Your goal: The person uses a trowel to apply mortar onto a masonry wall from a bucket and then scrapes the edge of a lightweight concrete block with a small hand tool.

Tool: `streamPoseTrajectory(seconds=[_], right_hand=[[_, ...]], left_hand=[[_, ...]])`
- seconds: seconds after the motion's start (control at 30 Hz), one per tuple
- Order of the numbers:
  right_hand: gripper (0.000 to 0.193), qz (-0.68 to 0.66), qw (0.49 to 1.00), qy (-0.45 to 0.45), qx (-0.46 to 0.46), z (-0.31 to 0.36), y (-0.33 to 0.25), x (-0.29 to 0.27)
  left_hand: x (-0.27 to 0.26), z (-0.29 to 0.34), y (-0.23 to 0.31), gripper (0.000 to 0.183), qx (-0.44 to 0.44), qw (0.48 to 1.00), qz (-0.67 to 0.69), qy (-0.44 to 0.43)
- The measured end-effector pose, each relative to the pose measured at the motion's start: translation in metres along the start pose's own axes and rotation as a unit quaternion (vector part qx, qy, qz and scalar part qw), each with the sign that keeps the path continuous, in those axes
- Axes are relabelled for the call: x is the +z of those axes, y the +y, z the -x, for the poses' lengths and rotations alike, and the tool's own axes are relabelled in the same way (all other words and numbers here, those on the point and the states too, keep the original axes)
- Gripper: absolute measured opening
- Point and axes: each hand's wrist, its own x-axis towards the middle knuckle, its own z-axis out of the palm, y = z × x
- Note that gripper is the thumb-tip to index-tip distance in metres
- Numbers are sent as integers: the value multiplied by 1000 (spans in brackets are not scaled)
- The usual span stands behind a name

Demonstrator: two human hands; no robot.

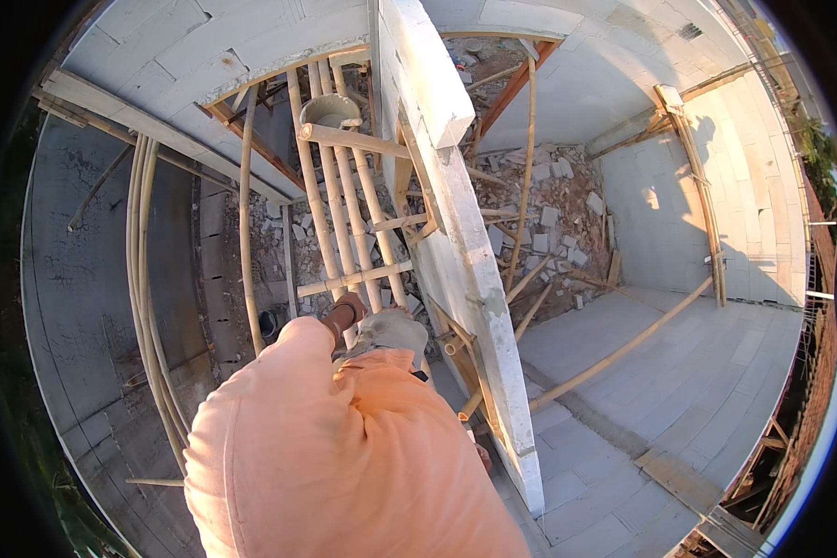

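My left hand [352, 305] reaches down past the peach-orange sleeve, beside my grey trousers [388, 333]. It is at the near part of the bamboo poles [339, 200], close to a bamboo crosspiece [353, 278]. Its fingers are too small and hidden to tell whether they grip a pole. Only a small bit of my right hand [484, 456] shows beyond my body, next to the upright white block wall [474, 270]; its fingers are hidden. Farther along the poles stands a round grey mortar tub [330, 112], with a thicker pole [358, 139] crossing in front of it.
Broken block rubble [553, 214] covers ground below, right of the wall. A slanting bamboo brace [623, 344] crosses the pale block surface at right. Long bamboo poles [144, 279] lean along the dark grey wall [74, 270] at left. Cut bamboo ends [452, 349] jut near the wall.
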Motion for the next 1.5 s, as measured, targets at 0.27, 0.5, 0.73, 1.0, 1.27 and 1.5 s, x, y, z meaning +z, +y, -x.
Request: streamPoseTrajectory(seconds=[0.27, 0.5, 0.73, 1.0, 1.27, 1.5], right_hand=[[26, 201, 971, -83, -103, -24, 35, 29], [24, 191, 974, -80, -95, -78, -29, 28], [27, -59, 988, -143, 22, -106, -42, 36], [27, -62, 978, -171, 100, -148, 101, 18], [23, -32, 983, -109, 144, -177, 65, 50], [20, 108, 965, -236, 47, -187, -61, 181]], left_hand=[[67, 73, -75, 32, -93, 987, 14, -129], [-13, 88, 43, 64, -223, 668, 692, -161], [-1, 102, 32, 62, -173, 707, 672, -136], [20, 140, -15, 65, -216, 627, 744, 80], [-4, 92, -83, 56, -281, 841, 463, 13], [37, -43, -217, 38, -244, 938, 247, -11]])
